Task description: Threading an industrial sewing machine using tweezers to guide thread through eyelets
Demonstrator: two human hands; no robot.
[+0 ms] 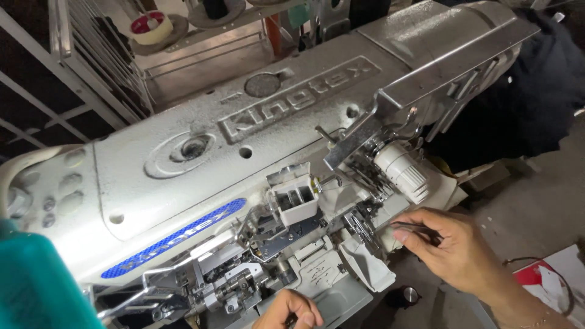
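The sewing machine (244, 152) fills most of the view, lying diagonally from lower left to upper right. Its body is grey-white cast metal with a rough painted surface. Raised lettering sits in a long rectangular frame on the top face, near the middle. A blue label (177, 237), long and narrow with rounded ends, runs along the front edge at lower left. A white ribbed knob (405, 173) projects from the right end, below a flat metal guard plate (439, 61).

A dark cloth (524, 97) lies heaped at upper right, behind the machine head. A teal plastic object (33, 286) occupies the lower left corner, blurred and close to the camera. A red and white package (548, 280), flat and rectangular, lies at lower right on the grey table (524, 201). A roll of tape (152, 25), cream with a red centre, rests on a metal shelf at upper left.

The right hand (454, 244) enters from lower right. Its thumb and fingers are pinched together on thin dark tweezers (414, 226), which point left toward the metal parts at the machine's open front, just beside the hinged white cover (368, 268). The tweezer tips are close to the mechanism; contact cannot be confirmed.

The left hand (292, 311) shows at the bottom edge, below the needle area. Its fingers are curled inward and a small dark item appears between them; what it is cannot be told.
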